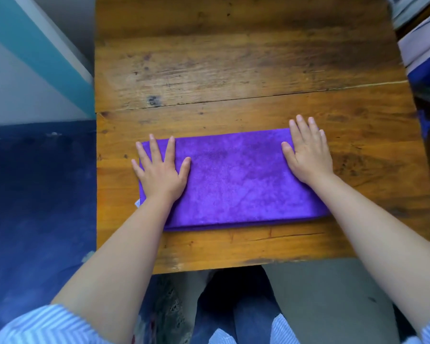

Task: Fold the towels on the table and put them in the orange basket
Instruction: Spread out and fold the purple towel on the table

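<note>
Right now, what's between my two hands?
Only the bare middle of the folded purple towel lies between left hand and right hand, head view.

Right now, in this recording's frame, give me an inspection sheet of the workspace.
Surface: worn wooden table, plank seam across it.
Job's things: purple towel, folded into a long strip, flat near the front edge; orange basket not seen.
Clutter: stacked fabrics at the right edge.
Hands: left hand and right hand flat, fingers spread, pressing the towel's two ends.
Cables: nothing seen.
Surroundings: dark blue patterned fabric left of the table.
</note>
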Motion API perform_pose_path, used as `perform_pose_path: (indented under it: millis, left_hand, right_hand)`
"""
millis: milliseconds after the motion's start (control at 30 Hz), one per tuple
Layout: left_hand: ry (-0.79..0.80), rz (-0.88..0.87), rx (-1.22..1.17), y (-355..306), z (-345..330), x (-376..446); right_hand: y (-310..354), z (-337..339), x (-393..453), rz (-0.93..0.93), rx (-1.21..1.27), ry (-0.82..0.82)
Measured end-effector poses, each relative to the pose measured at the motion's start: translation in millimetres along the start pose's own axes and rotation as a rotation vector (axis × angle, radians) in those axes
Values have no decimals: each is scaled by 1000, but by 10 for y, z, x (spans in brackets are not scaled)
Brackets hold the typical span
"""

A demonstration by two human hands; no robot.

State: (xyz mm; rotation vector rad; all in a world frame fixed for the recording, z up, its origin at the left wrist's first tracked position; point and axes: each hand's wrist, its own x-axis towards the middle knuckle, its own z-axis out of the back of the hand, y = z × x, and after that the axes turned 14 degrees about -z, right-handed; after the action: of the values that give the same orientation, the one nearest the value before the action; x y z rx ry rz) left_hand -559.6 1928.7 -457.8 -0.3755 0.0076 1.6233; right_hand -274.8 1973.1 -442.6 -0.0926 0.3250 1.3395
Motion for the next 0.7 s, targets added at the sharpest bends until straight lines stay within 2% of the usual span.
perform_pose_path:
  millis: [167, 333, 467, 700]
  left_hand:
    - [24, -12, 7, -3, 19, 9]
    - [35, -89, 94, 1, 56, -196]
    - [34, -186, 85, -65, -84, -663]
    - [60, -127, 89, -88, -224, -979]
  right_hand:
    - [-82, 12, -51, -158, 132, -2]
    - [-124, -2, -452, -114, 139, -45]
    - [-206, -162, -879, -131, 81, 4]
    - [-260, -241, -1093, -227, 94, 28]
